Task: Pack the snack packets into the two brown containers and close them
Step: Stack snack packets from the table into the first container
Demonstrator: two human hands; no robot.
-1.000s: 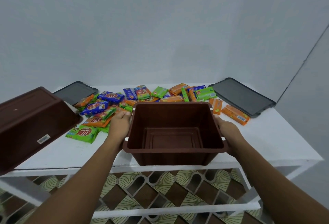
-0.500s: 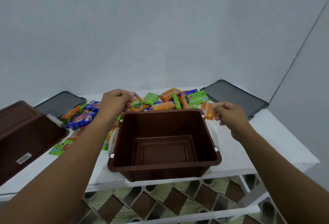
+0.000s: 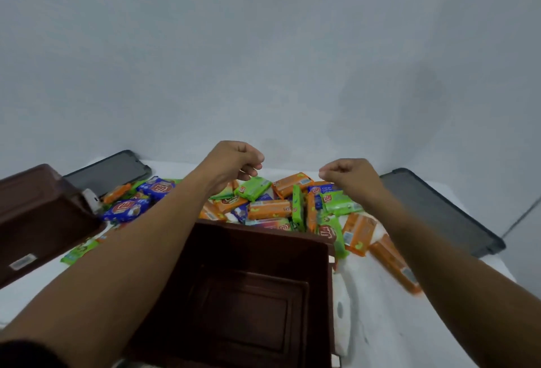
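- Presently the left hand (image 3: 234, 163) and right hand (image 3: 349, 176) hover with fingers curled in, clasping nothing;
- just beneath them lies the heap of snack packets (image 3: 269, 209); a green packet (image 3: 253, 189) sits right under the left fingertips;
- nearer the body stands the open brown container (image 3: 263, 231), empty; the second brown container (image 3: 38, 215) lies tipped, off to the left;
- packing has seemingly not begun; next, the fingers must spread, drop and close on a packet.

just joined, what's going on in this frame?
A person reaches both hands over the open brown container toward the pile of snack packets on the white table. The left hand and right hand have curled fingers and hold nothing. No packets show inside the container. A second brown container sits tilted at the left, and two dark lids lie flat on either side.
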